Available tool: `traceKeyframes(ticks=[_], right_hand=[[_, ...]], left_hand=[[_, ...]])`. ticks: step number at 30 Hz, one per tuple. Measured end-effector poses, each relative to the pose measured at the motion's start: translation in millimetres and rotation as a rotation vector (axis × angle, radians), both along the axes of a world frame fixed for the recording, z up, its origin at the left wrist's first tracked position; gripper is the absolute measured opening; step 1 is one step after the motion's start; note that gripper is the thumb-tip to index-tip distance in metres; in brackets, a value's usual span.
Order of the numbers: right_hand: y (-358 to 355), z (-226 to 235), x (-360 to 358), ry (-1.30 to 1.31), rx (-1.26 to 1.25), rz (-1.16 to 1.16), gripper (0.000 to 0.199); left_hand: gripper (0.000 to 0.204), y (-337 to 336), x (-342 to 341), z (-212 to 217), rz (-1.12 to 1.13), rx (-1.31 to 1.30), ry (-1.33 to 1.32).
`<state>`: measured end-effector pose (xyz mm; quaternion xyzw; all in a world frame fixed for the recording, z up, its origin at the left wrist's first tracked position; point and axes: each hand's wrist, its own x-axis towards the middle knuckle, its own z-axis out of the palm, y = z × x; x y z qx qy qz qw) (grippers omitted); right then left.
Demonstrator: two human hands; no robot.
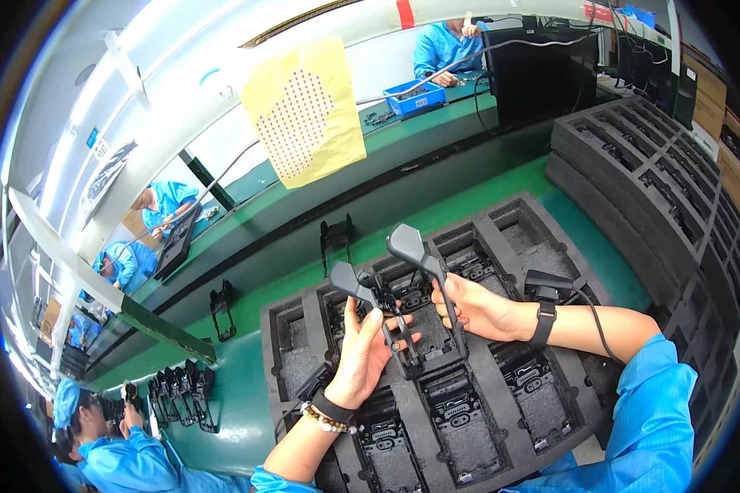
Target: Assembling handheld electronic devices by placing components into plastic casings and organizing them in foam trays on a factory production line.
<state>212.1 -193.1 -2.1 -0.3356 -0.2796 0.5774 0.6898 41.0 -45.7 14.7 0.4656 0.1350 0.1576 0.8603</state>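
Observation:
Above a dark grey foam tray [567,419] I hold up a black open frame [411,361] with two grey paddle-shaped arms [406,243] pointing away from me. My left hand [365,349] grips its left side, thumb along the arm and fingers beneath. My right hand [478,309] is closed around the right side, with the thumb and index finger near the base of the right arm. Part of the frame is hidden by my fingers. In the tray's compartments under my hands lie several black housings [460,415] with small cut-outs.
Stacked foam trays [625,164] with black parts stand at the right. Black frames [181,396] line the green bench at left; one [223,311] stands apart, and another [335,238] is behind the tray. A dark monitor [543,78] and blue bin [414,97] sit farther back. Co-workers [123,444] sit nearby.

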Motion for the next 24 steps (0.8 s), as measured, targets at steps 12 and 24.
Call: traceKeyframes(ticks=[12, 24], right_hand=[[-5.1, 0.6, 1.6, -0.110, -0.033, 0.067, 0.050], [-5.7, -3.3, -8.8, -0.206, 0.272, 0.103, 0.072]], left_hand=[[0.058, -6.0, 4.6, -6.1, 0.000, 0.058, 0.029], [0.062, -10.6, 8.8, -11.5, 0.065, 0.177, 0.128]])
